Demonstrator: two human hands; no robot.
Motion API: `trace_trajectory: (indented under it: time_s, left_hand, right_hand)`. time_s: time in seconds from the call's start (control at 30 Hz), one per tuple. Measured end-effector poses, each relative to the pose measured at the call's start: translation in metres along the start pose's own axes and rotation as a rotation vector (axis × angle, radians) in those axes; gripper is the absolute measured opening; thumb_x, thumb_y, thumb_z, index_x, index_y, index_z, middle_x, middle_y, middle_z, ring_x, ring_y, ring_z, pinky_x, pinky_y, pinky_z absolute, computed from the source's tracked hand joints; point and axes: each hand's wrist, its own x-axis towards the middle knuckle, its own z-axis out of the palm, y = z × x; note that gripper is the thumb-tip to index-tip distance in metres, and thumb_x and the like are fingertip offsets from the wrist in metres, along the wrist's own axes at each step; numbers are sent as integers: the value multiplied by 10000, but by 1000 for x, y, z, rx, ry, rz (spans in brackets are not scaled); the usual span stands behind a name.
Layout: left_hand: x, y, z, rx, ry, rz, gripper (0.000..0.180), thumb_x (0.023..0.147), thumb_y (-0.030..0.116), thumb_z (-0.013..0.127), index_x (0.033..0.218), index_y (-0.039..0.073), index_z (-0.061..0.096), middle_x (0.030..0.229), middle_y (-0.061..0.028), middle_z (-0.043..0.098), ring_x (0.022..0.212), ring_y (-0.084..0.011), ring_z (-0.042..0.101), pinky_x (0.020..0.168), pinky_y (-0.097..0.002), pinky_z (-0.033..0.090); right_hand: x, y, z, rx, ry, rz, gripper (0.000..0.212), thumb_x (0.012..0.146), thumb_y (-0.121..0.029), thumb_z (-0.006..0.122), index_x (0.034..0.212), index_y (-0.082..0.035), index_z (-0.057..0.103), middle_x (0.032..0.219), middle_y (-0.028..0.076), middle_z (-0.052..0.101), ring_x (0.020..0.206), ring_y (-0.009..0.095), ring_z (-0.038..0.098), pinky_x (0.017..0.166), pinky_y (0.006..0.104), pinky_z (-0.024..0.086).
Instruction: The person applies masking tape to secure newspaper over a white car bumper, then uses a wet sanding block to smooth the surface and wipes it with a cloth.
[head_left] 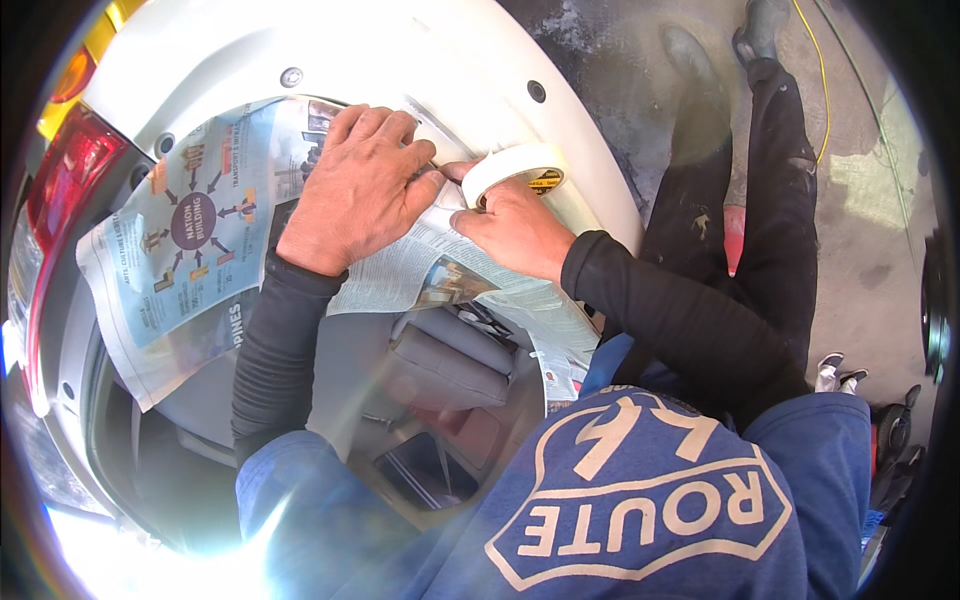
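Fingers: RH [515,227] holds tape roll [515,158], LH [352,195] (grip unclear) atop newspaper [180,240] part-hiding seat [450,365]; yellow cord [826,95] R

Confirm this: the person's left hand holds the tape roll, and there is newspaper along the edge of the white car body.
Wrong hand: the head view shows the tape roll in the right hand. There is indeed newspaper along the edge of the white car body.

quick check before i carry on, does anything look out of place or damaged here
On the white car, the blue newspaper sheet looks askew, its lower-left corner apparently hanging free. The dark trousers also carry a pale mark; stain or wear, I can't tell which.
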Motion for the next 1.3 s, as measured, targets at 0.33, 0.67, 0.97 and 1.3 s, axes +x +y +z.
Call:
trace_trajectory:
  time_s: [0.33, 0.67, 0.97, 1.3]
  left_hand:
    - [-4, -3, 0, 46, 140, 82, 268, 969, 277, 584, 872, 51, 690, 943, -127, 632, 1025, -295, 614, 1104, -482, 429]
    - [-21, 30, -43, -393, 694, -223, 344, 955, 259, 672, 1222, 43, 666, 1276, -167, 623, 1261, -365, 567, 1125, -487, 433]
    - [-103, 161, 110, -987, 1365, -1579, 521, 966, 130, 656, 1451, 21, 502, 1462, -241, 499, 1364, -421, 493, 1138, -479, 407]
    - [-153, 132, 262, -1645, 1170, -1497, 757, 799, 228, 848, 1445, -36, 555, 1387, -226, 645, 1266, -351, 635, 1073, -403, 488]
  right_hand:
    - [-1, -11, -15, -121, -33, 35, 347, 861, -164, 670, 1102, 86, 658, 1050, 301, 673, 1000, 438, 653, 909, 470, 506]
    - [-20, -75, -94, -386, -66, 295, 516, 970, -159, 653, 1437, 49, 587, 1217, 126, 697, 1133, 201, 641, 1025, 327, 473]
    - [2, -224, -108, -1060, -228, 119, 503, 934, -180, 686, 1392, 21, 629, 1195, 232, 734, 1146, 282, 689, 1023, 362, 489]
    - [13, -261, -43, -1551, -763, 24, 443, 963, -204, 702, 1359, -16, 643, 1227, 215, 715, 1162, 370, 681, 1017, 424, 505]
